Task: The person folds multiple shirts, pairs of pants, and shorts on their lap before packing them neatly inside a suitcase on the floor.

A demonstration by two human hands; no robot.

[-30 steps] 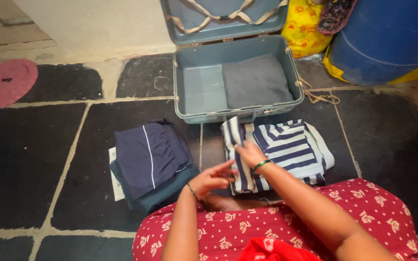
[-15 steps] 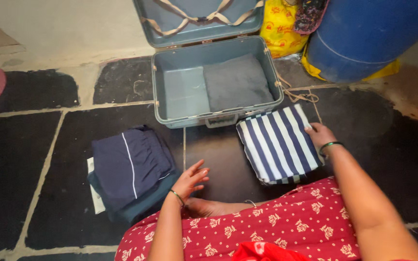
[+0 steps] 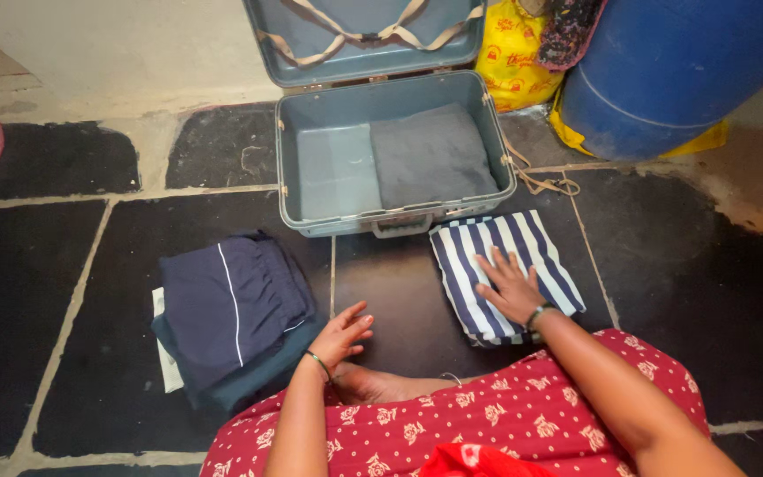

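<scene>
Fingers [image 3: 498, 265] of your right hand [image 3: 514, 291] spread flat on folded striped cloth [image 3: 505, 265], pressing fold down, grasping nothing. Cloth lies on floor [image 3: 664, 291] before open suitcase [image 3: 311, 177]. Your left hand [image 3: 342, 334] hovers open, empty, near navy shorts [image 3: 227, 305].

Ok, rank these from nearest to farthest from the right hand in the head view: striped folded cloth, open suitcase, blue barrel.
1. Striped folded cloth: directly under the right hand.
2. Open suitcase: just beyond the cloth.
3. Blue barrel: far corner, to the right.
</scene>
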